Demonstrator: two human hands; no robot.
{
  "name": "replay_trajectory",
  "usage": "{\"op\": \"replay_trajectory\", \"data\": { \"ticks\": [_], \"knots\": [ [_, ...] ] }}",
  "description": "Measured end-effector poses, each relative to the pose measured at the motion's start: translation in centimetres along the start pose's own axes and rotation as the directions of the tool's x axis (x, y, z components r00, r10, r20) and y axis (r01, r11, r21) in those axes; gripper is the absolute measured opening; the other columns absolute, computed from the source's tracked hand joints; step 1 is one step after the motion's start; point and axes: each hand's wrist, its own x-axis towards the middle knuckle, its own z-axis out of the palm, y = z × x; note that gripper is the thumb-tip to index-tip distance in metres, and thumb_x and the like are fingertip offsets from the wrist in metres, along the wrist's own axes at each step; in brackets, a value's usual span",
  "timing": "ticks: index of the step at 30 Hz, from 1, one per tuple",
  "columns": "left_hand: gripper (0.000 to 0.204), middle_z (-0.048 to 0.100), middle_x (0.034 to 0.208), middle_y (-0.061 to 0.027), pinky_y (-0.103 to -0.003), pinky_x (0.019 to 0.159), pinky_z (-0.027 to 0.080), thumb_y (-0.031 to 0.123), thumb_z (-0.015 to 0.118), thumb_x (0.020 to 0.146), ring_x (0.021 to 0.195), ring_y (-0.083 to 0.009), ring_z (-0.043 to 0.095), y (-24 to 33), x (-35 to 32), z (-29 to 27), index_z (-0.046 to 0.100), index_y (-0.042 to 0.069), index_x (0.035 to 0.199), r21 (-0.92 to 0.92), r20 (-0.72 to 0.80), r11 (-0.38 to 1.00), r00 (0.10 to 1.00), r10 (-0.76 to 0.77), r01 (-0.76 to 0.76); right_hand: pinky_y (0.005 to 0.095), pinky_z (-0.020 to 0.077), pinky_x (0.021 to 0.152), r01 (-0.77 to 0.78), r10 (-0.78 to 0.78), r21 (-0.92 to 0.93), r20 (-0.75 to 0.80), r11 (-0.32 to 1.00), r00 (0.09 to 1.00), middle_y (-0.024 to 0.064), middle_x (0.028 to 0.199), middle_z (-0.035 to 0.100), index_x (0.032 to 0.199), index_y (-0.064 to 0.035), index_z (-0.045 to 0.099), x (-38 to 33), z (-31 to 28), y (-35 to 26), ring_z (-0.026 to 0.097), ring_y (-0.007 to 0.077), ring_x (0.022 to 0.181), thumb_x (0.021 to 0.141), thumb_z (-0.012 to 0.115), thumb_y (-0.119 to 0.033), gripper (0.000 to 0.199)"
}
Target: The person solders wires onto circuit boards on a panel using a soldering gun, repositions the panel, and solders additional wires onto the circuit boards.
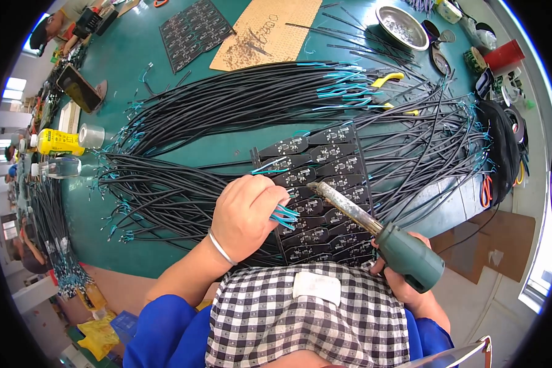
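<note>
My left hand (242, 214), with a white band at its wrist, is closed on a black cable whose thin blue wire ends (284, 216) stick out past the fingers over a panel of small black circuit boards (334, 164). My right hand (405, 285) grips the green handle of a soldering iron (349, 207), partly hidden behind it. The iron slants up and left across the panel, its tip over the boards just right of my left hand. Whether the tip touches a board, I cannot tell. Beside the left hand, more blue wires lie on the panel.
Bundles of black cables (227, 101) spread left, behind and right of the panel. Yellow-handled pliers (387, 80) lie among them. Farther back are another board panel (193, 37), a tan board (265, 30) and a metal bowl (402, 27). Bottles (60, 142) stand at left.
</note>
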Motion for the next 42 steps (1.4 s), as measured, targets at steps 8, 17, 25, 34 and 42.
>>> {"op": "replay_trajectory", "data": {
  "ticks": [8,17,25,34,42],
  "knots": [
    [0.027,0.049,0.077,-0.0057,-0.035,0.063,0.042,0.002,0.07,0.052,0.072,-0.026,0.05,0.5,0.2,0.4,0.055,0.01,0.073,0.047,0.009,0.999,1.0,-0.027,0.026,0.0339,0.0489,0.078,0.235,-0.228,-0.149,0.06,0.96,0.972,0.0069,0.097,0.063,0.095,-0.0107,0.066,0.2,-0.2,0.9,0.06,0.0248,0.089,0.065,0.071,-0.011,0.03],
    [0.028,0.049,0.078,-0.006,-0.036,0.066,0.043,0.003,0.07,0.051,0.073,-0.0263,0.051,0.4,0.1,0.4,0.055,0.01,0.074,0.03,0.02,1.0,1.0,-0.006,0.005,0.0328,0.0479,0.079,0.331,-0.329,-0.234,0.048,0.914,0.943,0.0079,0.1,0.063,0.099,-0.0062,0.064,1.1,-0.3,-0.7,0.06,0.0244,0.091,0.066,0.071,-0.009,0.034],
    [0.028,0.049,0.077,-0.0058,-0.035,0.066,0.044,0.005,0.071,0.051,0.073,-0.0259,0.051,0.3,-0.1,0.5,0.056,0.01,0.074,0.067,0.047,0.998,0.999,-0.008,0.005,0.0384,0.0471,0.077,-0.001,0.001,-0.02,0.019,1.0,1.0,0.0107,0.095,0.061,0.093,-0.0053,0.066,0.4,0.2,-0.8,0.057,0.0297,0.091,0.066,0.068,-0.003,0.027],
    [0.03,0.05,0.077,-0.0054,-0.035,0.066,0.044,0.005,0.072,0.05,0.074,-0.0258,0.051,0.3,0.1,0.5,0.056,0.01,0.075,0.05,0.021,0.999,1.0,0.002,-0.003,0.0322,0.0488,0.068,0.052,-0.055,-0.091,-0.026,0.994,0.998,0.0074,0.086,0.066,0.091,-0.0051,0.061,-0.2,-0.1,-0.5,0.062,0.024,0.072,0.066,0.068,-0.014,0.027],
    [0.034,0.053,0.083,-0.0046,-0.035,0.069,0.045,0.002,0.071,0.055,0.08,-0.0246,0.053,-0.5,-0.8,0.1,0.061,0.008,0.086,-0.002,0.002,0.997,0.997,0.084,-0.084,0.032,0.0474,0.061,0.098,-0.075,0.221,-0.11,0.97,0.991,0.0048,0.063,0.064,0.085,-0.0037,0.06,-0.9,0.5,-0.3,0.06,0.0209,0.057,0.07,0.057,-0.005,0.016]
  ]
}}
